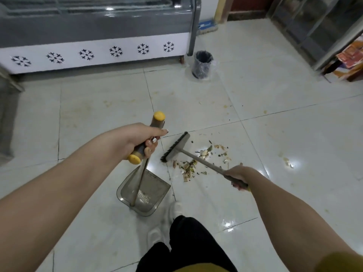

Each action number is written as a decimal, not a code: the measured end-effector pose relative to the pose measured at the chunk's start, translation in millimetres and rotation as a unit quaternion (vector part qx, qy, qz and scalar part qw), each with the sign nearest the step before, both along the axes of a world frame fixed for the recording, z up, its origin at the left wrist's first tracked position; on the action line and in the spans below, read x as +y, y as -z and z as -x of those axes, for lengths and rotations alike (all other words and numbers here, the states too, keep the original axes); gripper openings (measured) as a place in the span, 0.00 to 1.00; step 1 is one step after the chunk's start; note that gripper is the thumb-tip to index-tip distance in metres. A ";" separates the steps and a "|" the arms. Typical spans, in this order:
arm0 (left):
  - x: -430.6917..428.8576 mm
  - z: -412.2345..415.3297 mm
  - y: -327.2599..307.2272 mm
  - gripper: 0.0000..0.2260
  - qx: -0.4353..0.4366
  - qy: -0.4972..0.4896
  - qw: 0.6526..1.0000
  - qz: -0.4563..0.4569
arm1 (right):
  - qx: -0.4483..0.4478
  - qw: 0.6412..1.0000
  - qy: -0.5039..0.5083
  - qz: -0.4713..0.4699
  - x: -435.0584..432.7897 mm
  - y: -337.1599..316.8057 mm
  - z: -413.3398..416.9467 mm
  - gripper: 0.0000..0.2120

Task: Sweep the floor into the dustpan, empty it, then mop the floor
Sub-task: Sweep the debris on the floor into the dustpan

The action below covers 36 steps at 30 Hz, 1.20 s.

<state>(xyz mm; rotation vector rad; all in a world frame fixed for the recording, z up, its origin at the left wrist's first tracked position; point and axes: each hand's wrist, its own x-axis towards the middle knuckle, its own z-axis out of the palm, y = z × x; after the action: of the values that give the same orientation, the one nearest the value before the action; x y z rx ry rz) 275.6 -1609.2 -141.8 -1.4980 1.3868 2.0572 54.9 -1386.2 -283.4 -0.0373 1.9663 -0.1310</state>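
Observation:
My left hand (pixel 137 140) grips the yellow-capped handle of a translucent grey dustpan (pixel 145 195), which stands on the white tiled floor (pixel 98 114) just ahead of my feet. My right hand (pixel 236 176) grips the grey stick of a small broom. The broom head (pixel 174 147), with dark bristles, lies on the floor beside the dustpan's upper right. A scatter of food scraps and peelings (pixel 198 160) lies on the tile to the right of the broom head, under the stick. A mop head (pixel 207 27) with a blue top rests on the floor at the far wall.
A grey-and-white display freezer (pixel 94 42) with snowflake marks runs along the far left. A small bin with a dark liner (pixel 202 64) stands by its right corner. A glass cabinet (pixel 318 22) and a wooden stool with packets (pixel 349 61) are at the far right. Yellowish stains dot the tiles.

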 end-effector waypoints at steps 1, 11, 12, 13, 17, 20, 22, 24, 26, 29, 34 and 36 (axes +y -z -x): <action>4.7 -9.5 1.1 0.16 -0.004 -0.009 1.000 -0.001 | -0.004 1.000 -0.016 0.005 -8.3 1.6 -10.0 0.08; 37.2 -38.0 6.6 0.15 -0.024 -0.128 0.991 -0.039 | -0.029 0.970 -0.236 -0.054 -56.8 35.8 -34.0 0.08; 40.0 -36.0 7.9 0.15 -0.027 -0.141 0.989 -0.041 | -0.029 0.963 -0.260 -0.064 -58.5 41.6 -28.5 0.08; 42.1 -33.6 8.6 0.15 -0.031 -0.153 0.987 -0.041 | -0.022 0.955 -0.288 -0.071 -59.8 46.6 -22.7 0.08; 58.3 -17.4 12.0 0.15 -0.041 -0.209 0.976 -0.044 | 0.031 0.918 -0.388 -0.080 -58.4 52.0 16.5 0.09; 78.4 -5.4 14.1 0.15 -0.052 -0.214 0.974 -0.047 | 0.055 0.897 -0.428 -0.091 -54.7 45.1 50.1 0.08; 92.2 0.2 15.4 0.15 -0.054 -0.218 0.974 -0.045 | 0.073 0.882 -0.455 -0.097 -49.9 36.6 72.2 0.10; 104.3 2.9 16.0 0.15 -0.052 -0.227 0.972 -0.041 | 0.096 0.872 -0.470 -0.098 -43.8 31.3 94.4 0.14; 116.1 3.0 15.8 0.15 -0.050 -0.231 0.971 -0.038 | 0.116 0.872 -0.463 -0.108 -35.5 28.7 112.5 0.13; 136.4 0.5 15.3 0.15 -0.052 -0.235 0.970 -0.034 | 0.157 0.874 -0.446 -0.114 -21.0 24.3 125.0 0.08; 178.3 -8.9 13.2 0.15 -0.041 -0.251 0.966 -0.034 | 0.133 0.884 -0.441 -0.087 -0.7 9.2 119.4 0.09; 198.3 -13.7 10.4 0.15 -0.036 -0.258 0.965 -0.032 | 0.093 0.904 -0.412 -0.073 8.5 0.5 114.8 0.10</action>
<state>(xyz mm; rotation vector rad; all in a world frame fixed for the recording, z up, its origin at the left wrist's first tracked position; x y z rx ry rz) 289.3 -1410.9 -152.2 -2.0494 0.9568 2.2686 -59.9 -1377.7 -283.8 -0.7958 1.9834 0.5946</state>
